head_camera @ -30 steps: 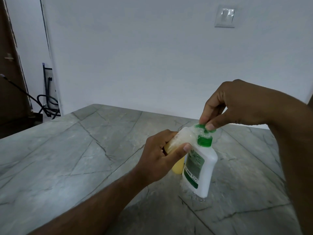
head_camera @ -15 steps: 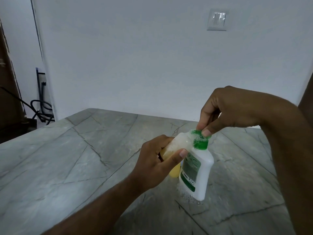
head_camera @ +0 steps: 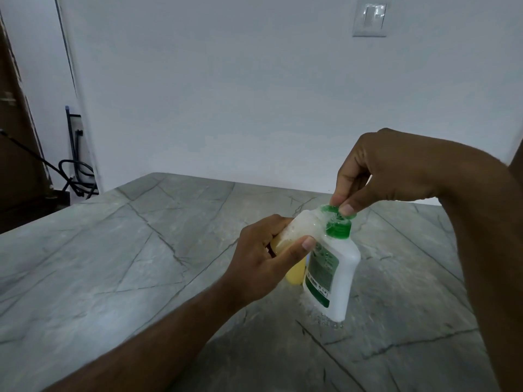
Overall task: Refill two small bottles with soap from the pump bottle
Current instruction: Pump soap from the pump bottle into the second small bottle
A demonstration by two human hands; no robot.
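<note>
A white pump bottle (head_camera: pixel 336 274) with a green label and green collar stands on the grey stone table (head_camera: pixel 119 258). My right hand (head_camera: pixel 382 176) pinches its green pump head (head_camera: pixel 334 212) from above. My left hand (head_camera: pixel 266 258) grips a small translucent bottle (head_camera: pixel 300 227), tilted with its mouth against the pump spout; it holds foamy pale-yellow soap. A second small yellow bottle (head_camera: pixel 295 274) stands behind my left hand, mostly hidden.
Wet drops and foam (head_camera: pixel 325 318) lie on the table around the pump bottle's base. A white wall with a light switch (head_camera: pixel 370 19) rises behind. At far left are a dark door frame and black cables (head_camera: pixel 76 176) on the floor.
Both hands and the bottles keep the same hold. The small bottle stays against the spout. Only the camera view has shifted slightly.
</note>
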